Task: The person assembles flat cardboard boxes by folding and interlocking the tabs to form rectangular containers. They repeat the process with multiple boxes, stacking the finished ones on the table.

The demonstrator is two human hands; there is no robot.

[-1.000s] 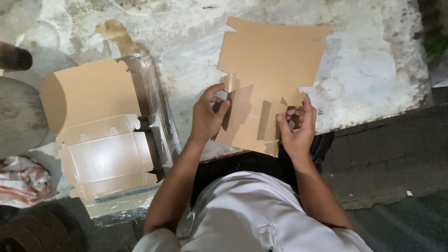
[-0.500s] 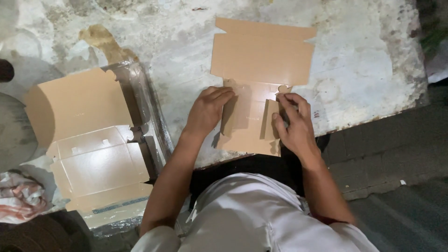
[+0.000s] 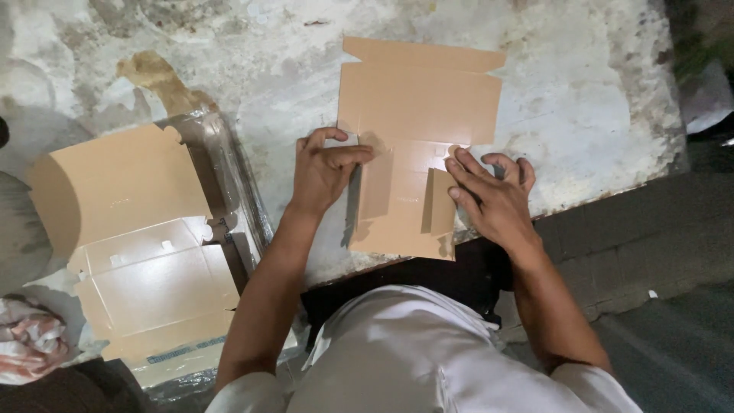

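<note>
A: From the head view, what are my hands doing?

B: Your left hand (image 3: 325, 172) is pressing on the left side flap of the flat cardboard box blank (image 3: 417, 103), fingers curled at the flap's top edge. Its grip is not clenched around anything; it is just bearing down on the card.

A: And the other one?

B: Your right hand (image 3: 493, 200) is lying fingers spread over the right side flap, which is standing partly raised. That grip is released too, only touching the card.

A: Where is the blank lying?

B: It is lying on the stained, pale desk (image 3: 581, 92), its near edge at the desk's front edge just before your white shirt (image 3: 397, 359), its large panel stretching away from you.

A: Anything beside it?

B: To your left, well apart from the blank, a stack of flat cardboard blanks (image 3: 138, 245) is sitting in clear plastic wrap (image 3: 229, 168). A crumpled pink and white cloth (image 3: 27, 344) is lying at the far lower left.
</note>
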